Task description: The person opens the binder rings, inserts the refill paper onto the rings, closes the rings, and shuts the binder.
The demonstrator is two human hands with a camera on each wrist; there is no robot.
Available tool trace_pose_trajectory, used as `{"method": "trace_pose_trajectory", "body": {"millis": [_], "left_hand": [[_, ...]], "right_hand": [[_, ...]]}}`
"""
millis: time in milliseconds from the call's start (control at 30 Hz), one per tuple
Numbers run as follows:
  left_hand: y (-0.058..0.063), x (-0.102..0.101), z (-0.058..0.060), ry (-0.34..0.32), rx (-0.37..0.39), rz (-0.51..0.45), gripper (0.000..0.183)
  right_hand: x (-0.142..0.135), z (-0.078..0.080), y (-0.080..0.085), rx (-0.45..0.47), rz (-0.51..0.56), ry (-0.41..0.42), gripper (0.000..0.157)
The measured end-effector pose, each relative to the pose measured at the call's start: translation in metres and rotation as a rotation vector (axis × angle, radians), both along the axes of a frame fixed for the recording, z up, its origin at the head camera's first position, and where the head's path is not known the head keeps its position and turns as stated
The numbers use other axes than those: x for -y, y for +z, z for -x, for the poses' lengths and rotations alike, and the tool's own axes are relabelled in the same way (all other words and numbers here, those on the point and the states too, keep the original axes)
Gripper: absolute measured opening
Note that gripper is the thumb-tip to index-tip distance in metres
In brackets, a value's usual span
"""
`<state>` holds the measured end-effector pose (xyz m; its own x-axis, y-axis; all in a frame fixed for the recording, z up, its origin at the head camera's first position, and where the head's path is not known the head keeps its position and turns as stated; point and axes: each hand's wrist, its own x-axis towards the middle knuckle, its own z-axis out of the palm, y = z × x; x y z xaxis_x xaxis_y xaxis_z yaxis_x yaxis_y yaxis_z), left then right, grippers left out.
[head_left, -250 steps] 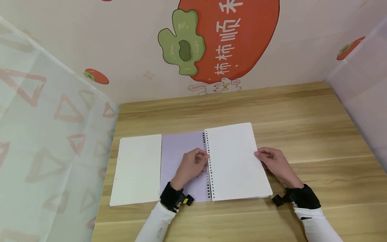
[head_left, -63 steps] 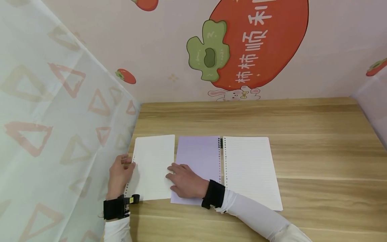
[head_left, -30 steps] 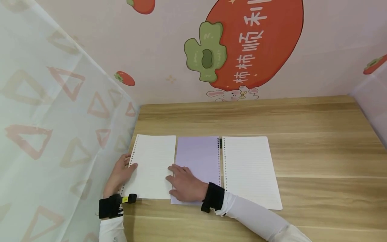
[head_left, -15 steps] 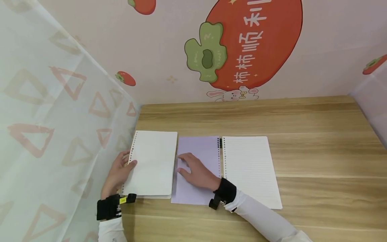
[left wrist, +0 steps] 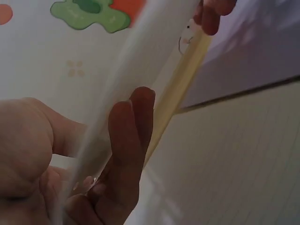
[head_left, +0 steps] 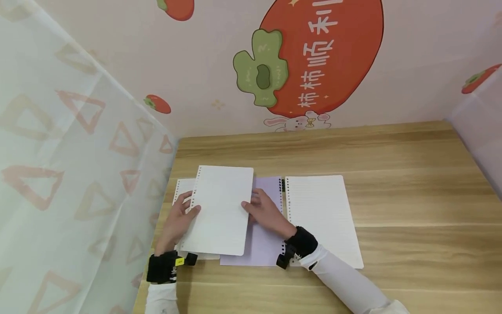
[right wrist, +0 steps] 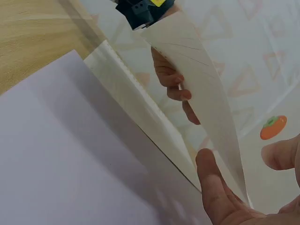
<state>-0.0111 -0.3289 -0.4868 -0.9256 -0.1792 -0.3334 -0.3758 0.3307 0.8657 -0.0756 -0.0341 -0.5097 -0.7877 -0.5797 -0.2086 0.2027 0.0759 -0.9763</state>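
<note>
White loose-leaf paper (head_left: 223,209) with a row of punched holes down its left edge is raised over the table. My left hand (head_left: 178,223) grips that holed edge, thumb on the front and fingers behind, as the left wrist view shows. At the opposite edge, my right hand (head_left: 270,213) pinches the paper with its thumb in front. Beneath lies more white punched paper (head_left: 183,186), mostly covered. A purple sheet (head_left: 268,244), holed along its right side, lies partly under the raised paper; the right wrist view shows this purple sheet (right wrist: 84,140) up close.
White lined punched paper (head_left: 319,209) lies right of the purple sheet, partly under my right forearm. A small black piece (head_left: 283,185) shows between them. The wooden table (head_left: 408,192) meets a printed back wall (head_left: 204,65) and a patterned left side wall (head_left: 90,174).
White paper on the left has been lifted and carried right, over part of the purple sheet. My right hand, earlier flat near its edge, now pinches it; the left hand moved right with it.
</note>
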Motion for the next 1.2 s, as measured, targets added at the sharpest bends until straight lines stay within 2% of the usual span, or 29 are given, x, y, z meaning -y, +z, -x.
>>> {"method": "trace_pose_trajectory", "body": {"millis": [67, 233, 400, 500, 667, 833, 1000, 1200], "left_hand": [[-0.005, -0.012, 0.004, 0.000, -0.011, -0.051, 0.063], [-0.017, -0.034, 0.013, -0.026, -0.027, -0.104, 0.062], [-0.024, -0.052, 0.017, -0.062, -0.018, -0.152, 0.058], [-0.027, -0.063, 0.019, -0.057, -0.007, -0.141, 0.052], [-0.030, -0.084, 0.024, -0.022, -0.037, -0.082, 0.041], [-0.028, -0.101, 0.026, -0.052, -0.096, -0.049, 0.030], [-0.027, -0.116, 0.030, -0.063, -0.111, -0.076, 0.026], [-0.030, -0.131, 0.034, -0.104, -0.136, -0.066, 0.024]], "right_hand": [[-0.006, 0.003, -0.001, 0.035, 0.005, -0.028, 0.068], [-0.025, 0.009, -0.004, 0.096, 0.033, -0.071, 0.060], [-0.044, 0.014, -0.009, 0.037, -0.037, -0.110, 0.053], [-0.056, 0.016, -0.011, -0.013, -0.096, -0.136, 0.049], [-0.081, 0.017, -0.015, 0.005, -0.112, -0.172, 0.039], [-0.103, 0.018, -0.018, 0.027, -0.127, -0.198, 0.038], [-0.123, 0.016, -0.020, 0.051, -0.125, -0.203, 0.037], [-0.145, 0.014, -0.018, -0.002, -0.161, -0.216, 0.033]]}}
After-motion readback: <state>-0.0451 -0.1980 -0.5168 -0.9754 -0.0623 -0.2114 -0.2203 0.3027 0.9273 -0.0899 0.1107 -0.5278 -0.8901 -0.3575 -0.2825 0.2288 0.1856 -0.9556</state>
